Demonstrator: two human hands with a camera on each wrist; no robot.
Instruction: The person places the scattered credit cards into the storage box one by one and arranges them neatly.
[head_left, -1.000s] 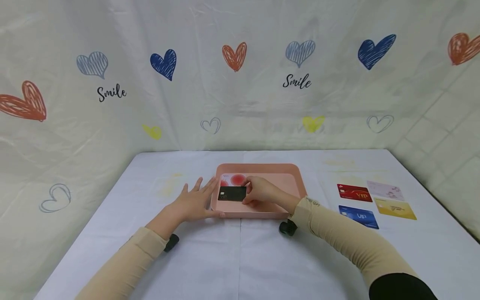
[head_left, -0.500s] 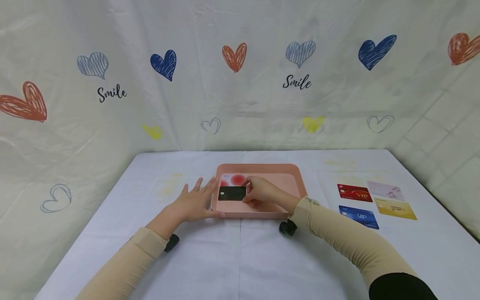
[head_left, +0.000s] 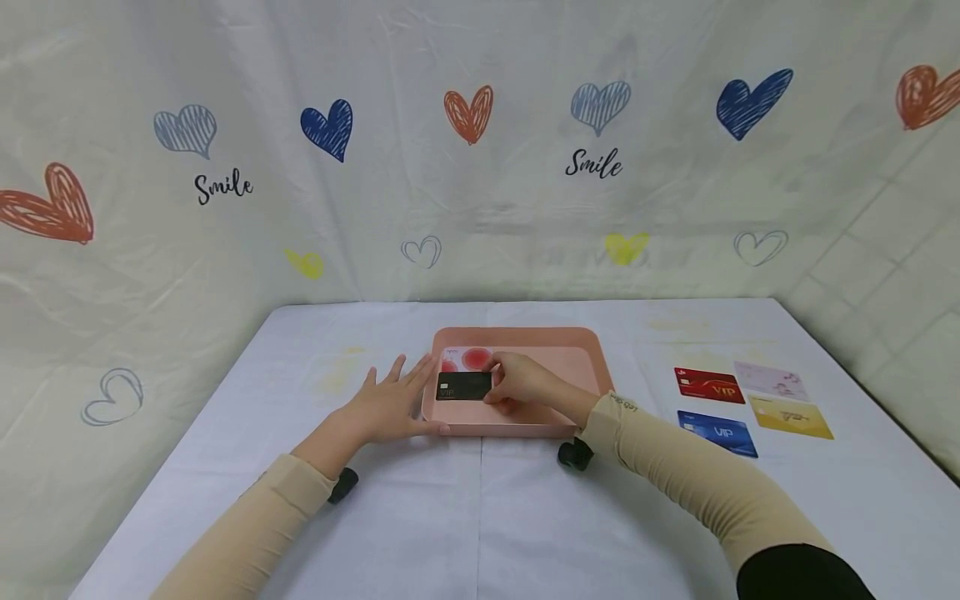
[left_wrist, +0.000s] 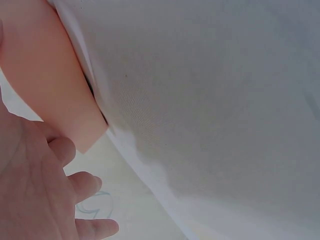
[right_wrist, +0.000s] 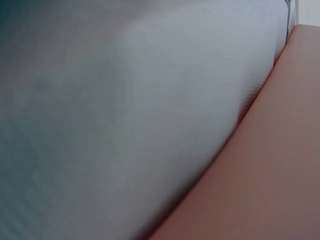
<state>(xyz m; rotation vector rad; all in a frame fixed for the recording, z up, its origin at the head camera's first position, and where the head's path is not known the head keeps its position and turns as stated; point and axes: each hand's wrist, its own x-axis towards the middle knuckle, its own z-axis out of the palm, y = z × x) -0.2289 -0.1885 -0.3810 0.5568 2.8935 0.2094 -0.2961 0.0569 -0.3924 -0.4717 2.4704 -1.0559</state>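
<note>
A pink rectangular tray (head_left: 555, 430) lies on the white-covered table. Inside its left part my right hand (head_left: 525, 381) pinches the right end of a black VIP card (head_left: 462, 387) between thumb and fingers. Just behind that card lies a white card with red circles (head_left: 476, 358), partly covered. My left hand (head_left: 390, 408) rests at the tray's left side, fingers spread and straight, fingertips at the rim. The left wrist view shows the left hand (left_wrist: 35, 185) beside the tray's pink wall (left_wrist: 55, 80). Only the tray's outer wall (right_wrist: 260, 160) fills the right wrist view, with no fingers visible.
To the right on the table (head_left: 420, 533) lie a red VIP card (head_left: 709, 386), a pale pink card (head_left: 772, 381), a gold card (head_left: 791, 417) and a blue VIP card (head_left: 718, 432). A cloth printed with hearts (head_left: 487, 208) hangs behind the table.
The black card and my right fingers have shifted very slightly toward the back of the tray. My left hand has kept its place.
</note>
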